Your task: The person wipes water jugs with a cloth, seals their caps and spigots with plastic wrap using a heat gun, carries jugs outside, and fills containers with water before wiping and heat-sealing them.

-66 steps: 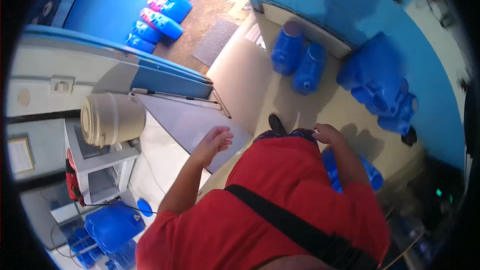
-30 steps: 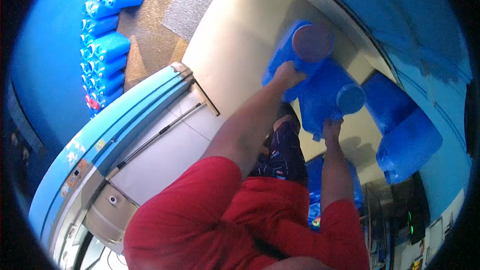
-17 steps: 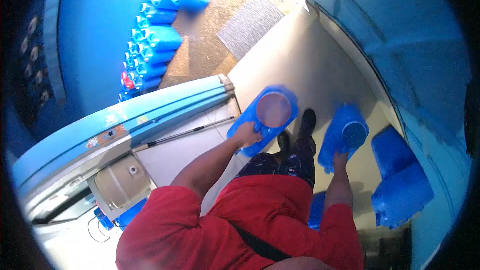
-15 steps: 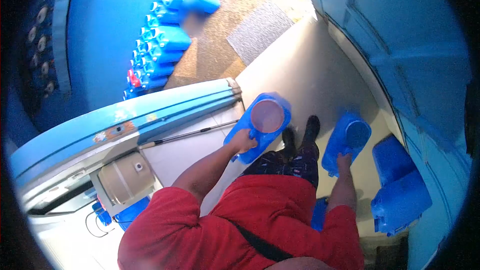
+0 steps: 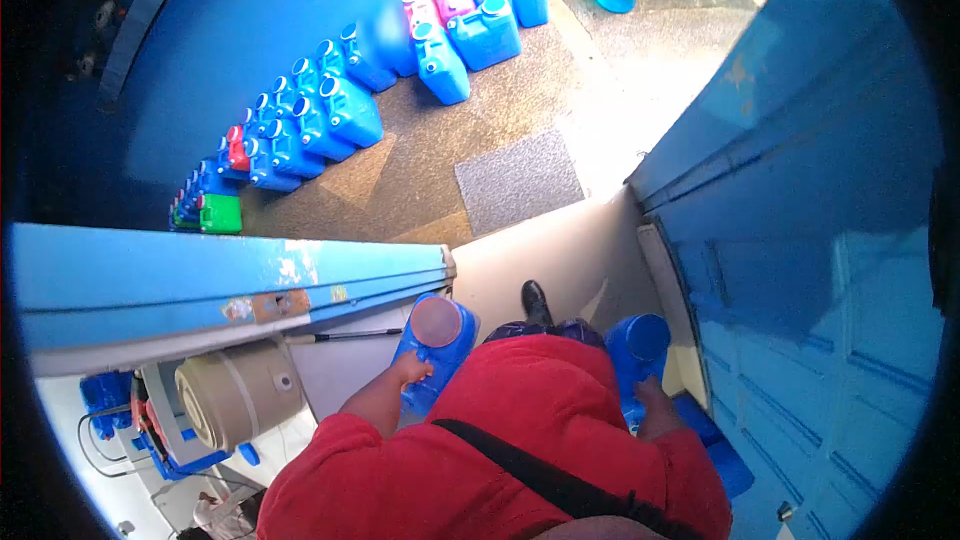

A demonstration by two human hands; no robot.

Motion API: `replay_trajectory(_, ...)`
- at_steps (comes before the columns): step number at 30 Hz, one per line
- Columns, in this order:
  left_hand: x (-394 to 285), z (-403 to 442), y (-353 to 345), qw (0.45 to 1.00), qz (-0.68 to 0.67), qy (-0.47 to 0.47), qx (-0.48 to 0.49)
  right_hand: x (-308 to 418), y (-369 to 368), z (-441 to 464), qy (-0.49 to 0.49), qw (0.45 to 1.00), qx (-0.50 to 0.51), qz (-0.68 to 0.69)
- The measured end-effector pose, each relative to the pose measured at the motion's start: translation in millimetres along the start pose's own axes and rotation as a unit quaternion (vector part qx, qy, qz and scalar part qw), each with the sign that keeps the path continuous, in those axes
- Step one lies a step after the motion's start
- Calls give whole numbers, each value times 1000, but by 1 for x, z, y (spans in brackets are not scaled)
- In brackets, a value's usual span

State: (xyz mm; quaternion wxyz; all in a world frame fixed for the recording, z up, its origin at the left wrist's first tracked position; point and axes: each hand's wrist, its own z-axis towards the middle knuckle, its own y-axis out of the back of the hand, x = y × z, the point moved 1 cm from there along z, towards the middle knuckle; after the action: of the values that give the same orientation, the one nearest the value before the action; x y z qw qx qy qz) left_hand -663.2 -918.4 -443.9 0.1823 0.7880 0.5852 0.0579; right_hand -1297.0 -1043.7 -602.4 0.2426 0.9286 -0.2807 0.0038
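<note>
My left hand point(image 5: 411, 371) is closed on the handle of a blue water jug point(image 5: 461, 338) with a wide, pale reddish cap. On my other side, my right hand point(image 5: 650, 392) grips a second blue water jug point(image 5: 625, 368), whose cap is dark blue. Both jugs hang upright, one at each side of my red shirt. My fingers on the right are partly hidden behind the wrist. One dark boot point(image 5: 536, 302) shows ahead of me on the pale floor.
A grey mat point(image 5: 520, 180) lies past the doorway. Several blue jugs point(image 5: 352, 112), with some red and green ones, line the far wall. A blue door point(image 5: 790, 300) stands right, a blue door edge point(image 5: 150, 275) left. A beige barrel point(image 5: 245, 395) lies at left.
My body has moved forward toward the doorway, carrying both jugs. They now hang closer to my sides. More of the outside wall, the jug rows and a clear blue bottle have come into view.
</note>
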Motion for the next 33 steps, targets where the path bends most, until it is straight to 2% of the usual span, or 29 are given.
replay_trajectory(3,11,20,9,999,-12,7,37,95,62,-42,-8,998,65,-1)
replay_trajectory(6,8,33,19,998,-55,-14,15,121,62,14,16,999,27,10)
replay_trajectory(9,-12,43,34,988,-152,0,-14,211,98,31,50,996,26,-64)
replay_trajectory(11,-12,70,33,979,-203,10,18,240,99,89,73,995,32,-68)
replay_trajectory(12,-28,58,40,974,-225,26,10,251,102,118,86,994,34,-58)
replay_trajectory(13,-62,46,64,983,-178,-18,28,283,116,129,100,991,48,-79)
replay_trajectory(15,-101,41,83,987,-149,-46,36,341,134,158,98,987,55,-114)
replay_trajectory(16,-103,58,82,960,-276,-19,44,371,142,173,96,986,55,-125)
replay_trajectory(18,-94,80,79,857,-511,31,56,425,153,199,90,985,49,-135)
replay_trajectory(19,-106,80,90,849,-526,36,45,453,159,214,90,986,40,-134)
replay_trajectory(21,-143,77,120,915,-402,5,44,510,171,239,98,987,19,-127)
replay_trajectory(23,-162,97,143,932,-358,-16,50,579,189,235,117,984,9,-135)
replay_trajectory(27,-178,176,175,924,-377,-42,45,697,197,277,120,979,19,-161)
replay_trajectory(29,-187,229,192,915,-397,-49,41,760,191,314,172,928,11,-330)
replay_trajectory(33,-193,335,226,891,-450,-52,32,896,133,323,231,861,54,-449)
